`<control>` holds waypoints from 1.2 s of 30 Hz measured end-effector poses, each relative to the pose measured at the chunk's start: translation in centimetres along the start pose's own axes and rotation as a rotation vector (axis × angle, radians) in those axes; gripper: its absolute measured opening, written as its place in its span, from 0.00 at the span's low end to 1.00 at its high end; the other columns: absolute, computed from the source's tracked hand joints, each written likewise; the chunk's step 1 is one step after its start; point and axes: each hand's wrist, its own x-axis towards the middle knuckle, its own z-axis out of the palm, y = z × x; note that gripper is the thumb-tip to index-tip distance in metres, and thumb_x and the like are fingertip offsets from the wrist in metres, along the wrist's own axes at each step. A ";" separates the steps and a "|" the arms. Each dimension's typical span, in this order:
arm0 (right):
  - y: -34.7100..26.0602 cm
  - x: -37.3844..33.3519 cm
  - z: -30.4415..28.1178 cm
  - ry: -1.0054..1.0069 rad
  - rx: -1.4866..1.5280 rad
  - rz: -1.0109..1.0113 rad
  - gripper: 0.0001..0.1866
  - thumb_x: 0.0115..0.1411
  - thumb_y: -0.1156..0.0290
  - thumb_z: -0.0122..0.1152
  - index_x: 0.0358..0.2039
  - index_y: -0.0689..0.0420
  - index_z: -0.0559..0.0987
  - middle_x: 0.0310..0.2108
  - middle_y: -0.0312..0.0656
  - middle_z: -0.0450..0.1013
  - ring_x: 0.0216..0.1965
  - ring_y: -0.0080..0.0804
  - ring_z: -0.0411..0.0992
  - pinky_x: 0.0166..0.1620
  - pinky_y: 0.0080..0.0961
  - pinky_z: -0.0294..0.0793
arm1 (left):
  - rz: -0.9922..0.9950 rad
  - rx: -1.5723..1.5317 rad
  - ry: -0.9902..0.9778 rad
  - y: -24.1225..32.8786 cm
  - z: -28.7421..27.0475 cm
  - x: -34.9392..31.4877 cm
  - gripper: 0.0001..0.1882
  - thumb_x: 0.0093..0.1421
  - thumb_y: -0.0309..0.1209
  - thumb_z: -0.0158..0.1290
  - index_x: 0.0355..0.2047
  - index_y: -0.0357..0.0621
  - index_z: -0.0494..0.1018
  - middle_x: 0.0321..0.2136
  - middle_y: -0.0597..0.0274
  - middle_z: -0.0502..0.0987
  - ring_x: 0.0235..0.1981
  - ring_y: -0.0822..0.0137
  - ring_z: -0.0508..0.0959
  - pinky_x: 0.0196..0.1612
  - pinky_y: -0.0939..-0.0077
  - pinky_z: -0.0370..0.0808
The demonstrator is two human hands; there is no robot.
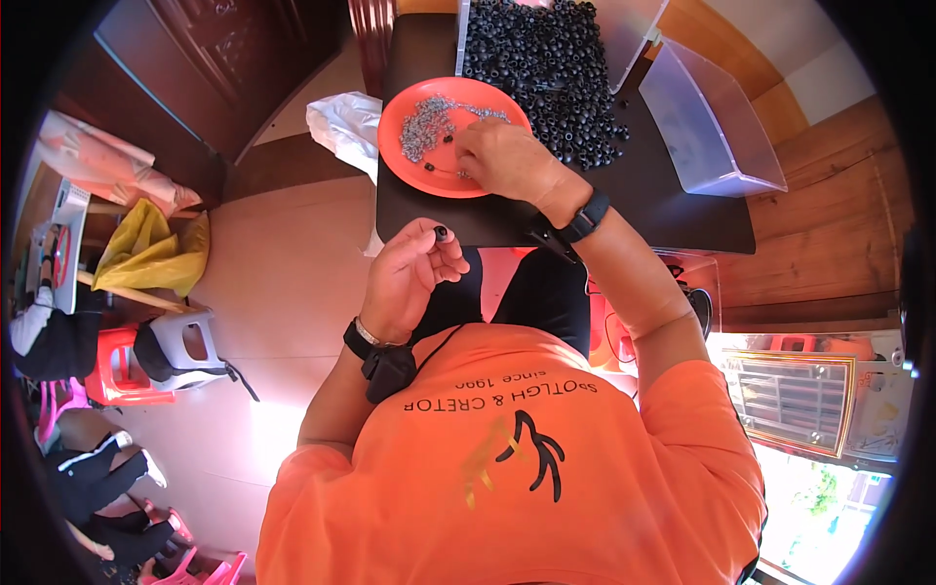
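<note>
My left hand [409, 271] is raised just off the table's near edge, palm up. Between its thumb and fingers sits a small black bead-like piece [441, 234]. Over the orange plate [398, 168], my right hand [505, 161] reaches down with its fingers pinched together; whatever is in them is hidden. Small grey metallic pieces [425, 127] are heaped on the plate's left side, with a few dark pieces among them. Behind the plate, a large pile of black bead-like pieces [546, 68] spills from a clear container across the table.
The dark table [673, 219] carries a clear plastic bin [712, 122] at the right. A white plastic bag [346, 132] hangs by its left edge. Farther left are a yellow bag [156, 249], stools [127, 366] and other people's legs [97, 473]. A wooden panel stands at the right.
</note>
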 end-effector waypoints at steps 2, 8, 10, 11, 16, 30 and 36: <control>0.4 -0.1 -0.3 -0.002 0.059 0.048 0.05 0.52 0.72 0.57 0.27 0.56 0.79 0.33 0.44 0.75 0.39 0.45 0.73 0.44 0.39 0.71 | 0.003 0.013 -0.003 0.2 0.0 0.1 0.11 0.66 0.34 0.43 0.37 0.40 0.70 0.32 0.59 0.75 0.32 0.63 0.78 0.38 0.73 0.73; -0.1 0.5 -0.9 -0.080 0.152 -0.106 0.04 0.52 0.72 0.58 0.27 0.56 0.79 0.31 0.43 0.75 0.37 0.45 0.73 0.43 0.38 0.72 | 0.016 0.026 0.011 0.2 -0.4 0.5 0.11 0.64 0.36 0.44 0.37 0.40 0.69 0.32 0.58 0.74 0.33 0.62 0.77 0.38 0.71 0.73; -0.8 1.0 -0.6 -0.143 0.032 -0.085 0.05 0.51 0.72 0.58 0.29 0.56 0.80 0.29 0.42 0.75 0.35 0.45 0.73 0.41 0.38 0.72 | 0.015 0.032 0.009 0.2 -0.3 0.5 0.11 0.64 0.35 0.44 0.37 0.40 0.69 0.32 0.58 0.74 0.33 0.62 0.77 0.38 0.72 0.73; -0.7 0.9 -0.5 -0.142 0.034 -0.085 0.05 0.51 0.72 0.58 0.29 0.56 0.80 0.29 0.42 0.75 0.35 0.45 0.73 0.41 0.38 0.72 | 0.014 0.034 0.010 0.2 -0.2 0.5 0.11 0.64 0.35 0.44 0.37 0.40 0.69 0.32 0.58 0.74 0.33 0.62 0.77 0.38 0.72 0.73; -0.4 0.8 -1.2 -0.061 0.334 0.111 0.07 0.52 0.74 0.58 0.33 0.57 0.80 0.30 0.41 0.77 0.32 0.36 0.75 0.39 0.28 0.73 | 0.011 0.039 0.038 0.8 0.0 0.4 0.11 0.64 0.35 0.43 0.37 0.40 0.69 0.32 0.58 0.74 0.33 0.63 0.77 0.38 0.72 0.73; -0.1 0.7 -2.2 0.090 1.456 0.475 0.11 0.58 0.68 0.64 0.39 0.59 0.79 0.33 0.33 0.76 0.33 0.18 0.72 0.39 0.18 0.71 | 0.856 1.344 -0.060 6.7 4.5 6.3 0.05 0.61 0.26 0.48 0.35 0.37 0.69 0.39 0.57 0.71 0.36 0.64 0.72 0.39 0.72 0.70; -0.1 0.4 -1.4 0.144 1.495 0.552 0.11 0.59 0.68 0.63 0.40 0.60 0.79 0.33 0.33 0.75 0.32 0.18 0.71 0.37 0.16 0.71 | 0.814 1.484 -0.131 7.0 3.6 8.9 0.04 0.59 0.25 0.50 0.33 0.38 0.68 0.33 0.54 0.70 0.32 0.55 0.72 0.38 0.68 0.70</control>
